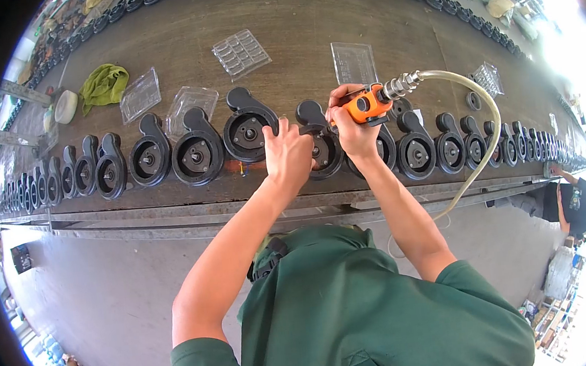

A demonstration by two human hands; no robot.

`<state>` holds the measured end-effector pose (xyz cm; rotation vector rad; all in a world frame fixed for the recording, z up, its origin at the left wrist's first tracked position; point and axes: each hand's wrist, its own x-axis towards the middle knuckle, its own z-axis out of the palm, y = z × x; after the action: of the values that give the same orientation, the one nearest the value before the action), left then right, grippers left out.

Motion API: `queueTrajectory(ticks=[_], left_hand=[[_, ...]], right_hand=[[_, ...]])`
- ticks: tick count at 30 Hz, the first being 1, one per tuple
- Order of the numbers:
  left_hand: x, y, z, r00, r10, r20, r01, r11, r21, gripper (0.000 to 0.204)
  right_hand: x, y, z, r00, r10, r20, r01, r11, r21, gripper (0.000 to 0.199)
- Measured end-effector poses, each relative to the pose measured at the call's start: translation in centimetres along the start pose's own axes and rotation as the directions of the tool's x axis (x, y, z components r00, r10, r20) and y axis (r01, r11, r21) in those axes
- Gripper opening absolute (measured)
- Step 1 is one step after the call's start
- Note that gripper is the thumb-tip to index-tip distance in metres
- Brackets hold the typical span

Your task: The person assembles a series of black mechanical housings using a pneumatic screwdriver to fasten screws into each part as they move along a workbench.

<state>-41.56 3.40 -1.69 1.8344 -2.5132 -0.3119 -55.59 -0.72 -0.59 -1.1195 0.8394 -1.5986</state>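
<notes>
Two bare hands work at one black pump housing (322,145) that stands in the long row of like housings (196,153) along the near edge of the brown workbench (293,29). The left hand (288,154) lies on that housing's left side, fingers spread and pressed against its rim, not curled round anything. The right hand (351,130) is just right of the housing and above it, fingers wrapped tight about an orange air screwdriver (364,104) held tip down over the housing; the tip itself is hidden behind the hand. A pale hose (483,107) runs from the tool's metal fitting, arcs right of the housing and drops over the bench edge. Beyond the housing, further back on the bench, lie clear plastic trays (241,52); far to its left sit a green cloth (104,84) and a roll of white tape (66,106)
</notes>
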Motion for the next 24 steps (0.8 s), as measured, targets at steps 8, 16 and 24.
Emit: queueTrajectory(ticks=[8, 16, 24], left_hand=[[0.0, 0.0, -0.7, 0.999, 0.009, 0.037, -0.01, 1.0, 0.026, 0.042], [-0.1, -0.1, -0.4, 1.0, 0.013, 0.01, -0.013, 1.0, 0.021, 0.041], [-0.2, 0.1, -0.7, 0.999, -0.007, 0.041, 0.008, 0.999, -0.037, 0.038]], right_hand=[[0.2, 0.3, 0.0, 1.0, -0.001, -0.005, 0.001, 1.0, 0.02, 0.016], [0.1, 0.8, -0.3, 1.0, 0.006, 0.025, -0.006, 1.0, 0.016, 0.02], [0.0, 0.3, 1.2, 0.991, -0.02, 0.132, 0.036, 0.992, -0.122, 0.016]])
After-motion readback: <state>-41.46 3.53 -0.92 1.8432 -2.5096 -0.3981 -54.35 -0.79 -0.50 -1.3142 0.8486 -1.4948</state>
